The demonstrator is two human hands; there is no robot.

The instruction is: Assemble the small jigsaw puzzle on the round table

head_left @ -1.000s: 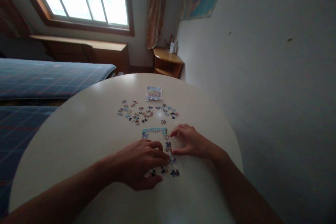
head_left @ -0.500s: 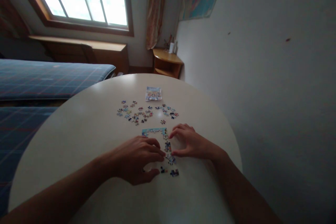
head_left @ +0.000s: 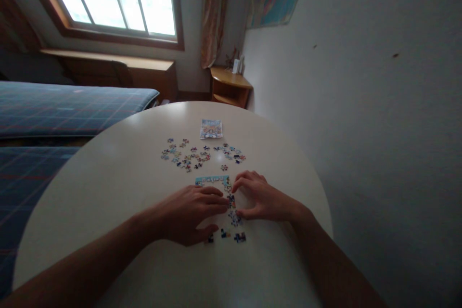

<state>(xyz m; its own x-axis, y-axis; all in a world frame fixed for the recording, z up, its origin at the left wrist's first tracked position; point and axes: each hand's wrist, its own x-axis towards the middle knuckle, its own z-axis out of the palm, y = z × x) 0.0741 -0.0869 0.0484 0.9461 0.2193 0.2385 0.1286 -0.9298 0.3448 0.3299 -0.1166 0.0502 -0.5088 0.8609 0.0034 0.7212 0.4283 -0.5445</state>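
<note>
Going left to right: plaid bed [head_left: 72, 110] at the side, then my round worktop [head_left: 86, 178] with the puzzle bits on it. Most of the loose pieces [head_left: 196, 158] are scattered beyond my left hand [head_left: 191, 212]. That grip is wide, fingers stretched out and thumb well away from them, so no pinch on anything. The thumb's right by the corner piece [head_left: 210, 239], which is partly hidden. My fingertips reach the dark piece [head_left: 231, 199]; can't tell if they're pressing it or just over it.

The packet [head_left: 211, 129] lies flat past the pieces, and the joined strip [head_left: 212, 179] is nearer me, its right end turning down my way. Below it come the middle piece [head_left: 225, 234], the pale piece [head_left: 235, 218] and the right piece [head_left: 240, 237].

Right hand [head_left: 254, 197]: also a wide grip, nothing in it, forefinger near the strip's right end, thumb just beside the pale piece.

I'd say the step in hand is lining up the right side under the strip. Next move probably calls for a light fingertip nudge, knobs facing gaps, with my right hand as a backstop.
</note>
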